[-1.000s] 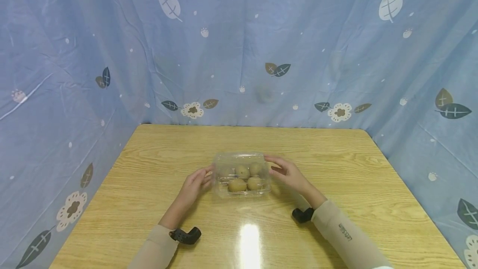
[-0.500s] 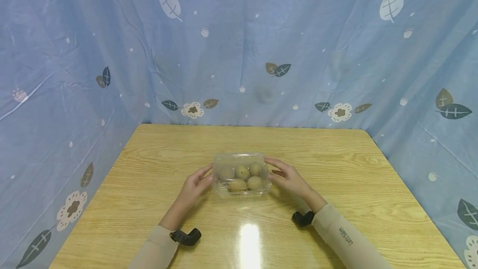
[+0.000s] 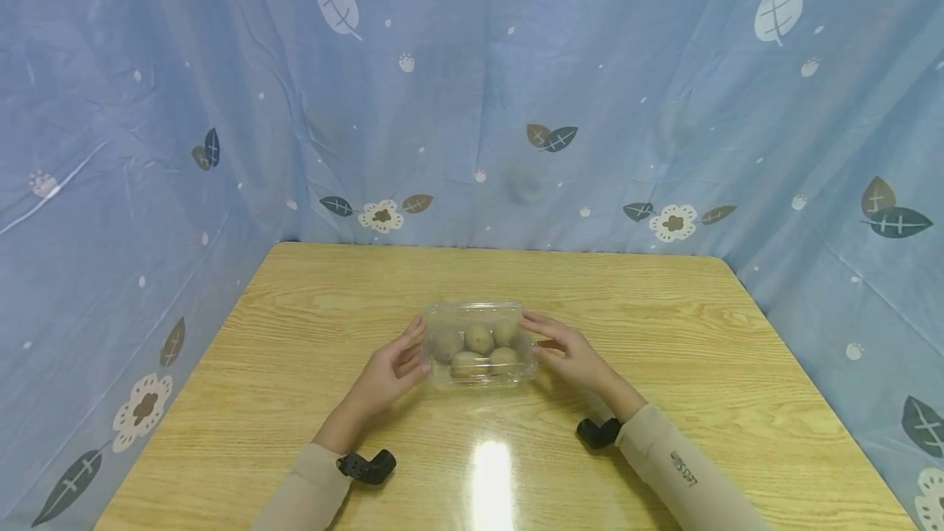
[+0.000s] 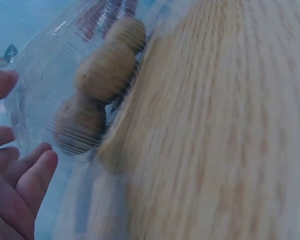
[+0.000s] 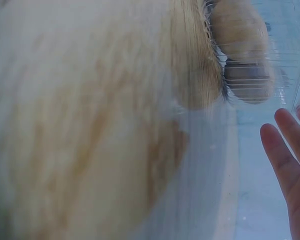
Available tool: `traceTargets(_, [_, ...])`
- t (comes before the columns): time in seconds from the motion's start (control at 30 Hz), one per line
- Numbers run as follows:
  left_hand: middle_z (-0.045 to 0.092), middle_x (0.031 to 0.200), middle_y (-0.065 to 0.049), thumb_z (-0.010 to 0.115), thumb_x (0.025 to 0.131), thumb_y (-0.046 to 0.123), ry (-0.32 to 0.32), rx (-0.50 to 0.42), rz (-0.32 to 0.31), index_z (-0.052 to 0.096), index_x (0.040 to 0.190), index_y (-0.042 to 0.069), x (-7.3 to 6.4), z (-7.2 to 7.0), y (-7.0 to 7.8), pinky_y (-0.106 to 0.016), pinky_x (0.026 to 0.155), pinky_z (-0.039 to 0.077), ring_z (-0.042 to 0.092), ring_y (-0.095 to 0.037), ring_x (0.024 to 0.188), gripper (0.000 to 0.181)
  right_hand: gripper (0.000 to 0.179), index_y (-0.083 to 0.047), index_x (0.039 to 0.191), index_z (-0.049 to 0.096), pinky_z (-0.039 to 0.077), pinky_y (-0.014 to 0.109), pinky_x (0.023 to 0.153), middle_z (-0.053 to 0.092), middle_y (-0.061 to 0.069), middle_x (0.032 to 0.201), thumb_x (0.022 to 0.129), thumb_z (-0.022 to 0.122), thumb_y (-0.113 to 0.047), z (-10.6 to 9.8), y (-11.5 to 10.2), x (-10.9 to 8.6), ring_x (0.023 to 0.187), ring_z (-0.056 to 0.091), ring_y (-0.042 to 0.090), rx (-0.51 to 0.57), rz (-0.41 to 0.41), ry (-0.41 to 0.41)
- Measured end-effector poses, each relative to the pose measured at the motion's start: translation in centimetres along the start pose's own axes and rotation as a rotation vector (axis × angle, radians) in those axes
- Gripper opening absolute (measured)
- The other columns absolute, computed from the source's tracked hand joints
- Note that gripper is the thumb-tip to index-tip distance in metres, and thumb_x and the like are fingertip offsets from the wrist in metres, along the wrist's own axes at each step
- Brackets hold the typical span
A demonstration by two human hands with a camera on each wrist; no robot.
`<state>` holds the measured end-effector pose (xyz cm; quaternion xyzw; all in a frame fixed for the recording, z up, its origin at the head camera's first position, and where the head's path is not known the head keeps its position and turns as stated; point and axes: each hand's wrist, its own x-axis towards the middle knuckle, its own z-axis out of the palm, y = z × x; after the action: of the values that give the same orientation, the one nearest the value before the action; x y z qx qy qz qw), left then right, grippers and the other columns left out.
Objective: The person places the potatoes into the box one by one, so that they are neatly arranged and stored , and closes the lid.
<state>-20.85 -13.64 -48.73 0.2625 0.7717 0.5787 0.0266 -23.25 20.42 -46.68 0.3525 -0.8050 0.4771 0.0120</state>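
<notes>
A clear plastic clamshell box (image 3: 472, 313) stands on the table in the head view, its lid down over several brownish potatoes (image 3: 478, 340). My left hand (image 3: 385, 375) is at the box's left end, fingers toward the back and thumb at the front corner. At the opposite end my right hand (image 3: 578, 359) reaches in with lightly bent fingers, the tips right at the box wall. In the left wrist view, the fingers (image 4: 37, 175) spread beside the ribbed plastic. Relaxed, nearly straight fingers (image 5: 285, 155) show beside the box in the right wrist view.
The wooden table (image 3: 339, 285) extends on all sides of the box. A blue leaf-patterned curtain (image 3: 472, 88) encloses its back and sides. A bright light reflection (image 3: 492, 482) lies in front. Black wrist cameras (image 3: 367, 466) sit at both cuffs.
My left thumb has moved down and forward, away from the fingers, to the box's front corner. The right fingers have shifted slightly along their end. The box stays almost in place.
</notes>
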Motion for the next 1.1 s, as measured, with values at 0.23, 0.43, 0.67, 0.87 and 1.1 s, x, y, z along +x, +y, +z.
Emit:
traceTargets(0.23, [0.009,0.159,-0.010,0.061,0.093,0.018,-0.052,0.059,-0.022,0.020,0.151,0.004,0.0,-0.3,0.2,-0.035,0.107,0.039,0.033,-0.038,0.137,0.072,0.047,0.012,0.135,0.043,0.053,0.054,0.089,0.028,0.032,0.148,0.091,0.056,0.005,-0.1,0.0,-0.2,0.132,0.035,0.047,-0.034,-0.012,-0.055])
traceTargets(0.43, [0.011,0.159,-0.013,0.060,0.094,0.016,-0.068,0.107,-0.008,0.020,0.150,0.001,0.1,-0.4,1.1,-0.039,0.107,0.039,0.031,-0.037,0.138,0.071,0.049,0.005,0.141,0.039,0.056,0.048,0.089,0.023,0.027,0.152,0.094,0.053,0.000,-0.1,-0.1,-0.4,0.117,0.054,0.042,-0.048,0.000,-0.098])
traceTargets(0.67, [0.011,0.159,-0.010,0.061,0.093,0.017,-0.059,0.178,0.032,0.022,0.149,-0.001,0.2,-0.3,0.1,-0.035,0.106,0.041,0.027,-0.033,0.140,0.070,0.050,0.003,0.143,0.036,0.058,0.041,0.087,0.020,0.024,0.154,0.096,0.051,-0.005,0.1,0.3,-0.7,0.113,0.057,0.041,-0.026,0.033,-0.119])
traceTargets(0.87, [0.013,0.158,-0.012,0.062,0.092,0.016,-0.062,0.279,0.058,0.024,0.148,-0.001,0.2,-0.5,0.4,-0.036,0.105,0.041,0.029,-0.034,0.139,0.070,0.050,0.002,0.142,0.039,0.058,0.036,0.086,0.021,0.022,0.155,0.095,0.053,-0.006,0.0,-0.1,-0.5,0.112,0.058,0.039,-0.029,0.057,-0.117])
traceTargets(1.1, [0.014,0.158,-0.014,0.061,0.092,0.020,-0.080,0.385,0.051,0.024,0.148,-0.001,0.2,-0.6,0.8,-0.036,0.108,0.038,0.034,-0.033,0.136,0.070,0.051,0.003,0.142,0.039,0.059,0.032,0.085,0.019,0.023,0.155,0.094,0.055,-0.006,0.0,-0.1,-0.5,0.112,0.057,0.041,-0.012,0.063,-0.135])
